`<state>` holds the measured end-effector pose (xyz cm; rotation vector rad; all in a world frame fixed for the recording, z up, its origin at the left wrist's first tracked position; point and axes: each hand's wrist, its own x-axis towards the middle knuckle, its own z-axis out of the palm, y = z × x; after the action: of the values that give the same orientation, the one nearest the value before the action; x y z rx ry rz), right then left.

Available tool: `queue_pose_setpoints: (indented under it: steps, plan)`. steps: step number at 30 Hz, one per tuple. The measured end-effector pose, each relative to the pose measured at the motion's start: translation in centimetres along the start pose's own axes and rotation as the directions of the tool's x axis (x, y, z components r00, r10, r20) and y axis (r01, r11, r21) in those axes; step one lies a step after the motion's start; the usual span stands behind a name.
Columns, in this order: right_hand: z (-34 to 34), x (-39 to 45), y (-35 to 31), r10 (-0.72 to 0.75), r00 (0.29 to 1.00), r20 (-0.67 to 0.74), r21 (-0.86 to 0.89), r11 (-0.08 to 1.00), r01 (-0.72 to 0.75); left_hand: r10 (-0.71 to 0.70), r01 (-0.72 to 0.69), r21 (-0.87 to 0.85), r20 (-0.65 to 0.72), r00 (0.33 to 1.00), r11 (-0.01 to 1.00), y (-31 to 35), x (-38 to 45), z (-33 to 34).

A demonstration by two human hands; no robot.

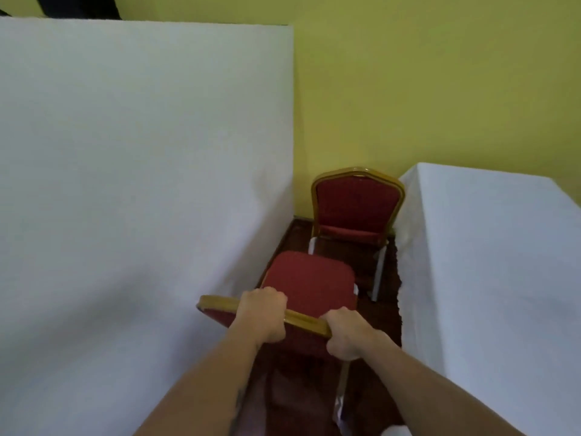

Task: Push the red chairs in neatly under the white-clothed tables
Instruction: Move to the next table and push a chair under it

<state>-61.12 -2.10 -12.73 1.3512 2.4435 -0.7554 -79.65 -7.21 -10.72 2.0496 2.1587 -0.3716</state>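
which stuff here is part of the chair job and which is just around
Part of the job:
- near red chair, both hands gripping its gold top rail
- left hand
- right hand
- far red chair
- left white-clothed table
- right white-clothed table

Just around:
- yellow wall
- dark floor

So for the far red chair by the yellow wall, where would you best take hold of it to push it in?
Grip the far red chair by the arched gold top rail of its backrest, one hand on each shoulder of the arch, much as the left hand and right hand hold the near chair. Its seat faces the camera, so you would probably have to come round behind it, on the yellow wall side.
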Motion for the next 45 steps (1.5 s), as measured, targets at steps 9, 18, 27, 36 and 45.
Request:
queue_pose_setpoints:
  steps: [9,18,27,36,45]
  plan:
    - [1.5,-4.7,1.7,0.108,0.994,-0.031,-0.075,0.991,-0.110,0.300,-0.295,-0.080,0.056,0.952,0.952,3.1,-1.1,-0.2]
    - [4.0,-8.7,3.4,0.115,0.992,-0.046,-0.084,0.989,-0.118,0.398,-0.397,-0.034,0.059,0.915,0.917,5.2,-1.9,0.3]
    - [3.5,-8.1,2.6,0.190,0.977,-0.095,-0.018,0.981,-0.193,0.297,-0.296,-0.027,0.140,0.945,0.955,4.4,0.4,-0.9]
    - [4.6,-4.6,-2.4,0.447,0.850,-0.279,0.202,0.893,-0.403,0.201,-0.192,-0.100,0.086,0.976,0.976,-0.7,1.8,-2.4]
    - [5.7,-5.4,-4.6,0.605,0.733,-0.312,0.353,0.790,-0.502,-0.313,0.423,-0.783,0.304,0.900,0.456,-5.2,3.1,0.3]
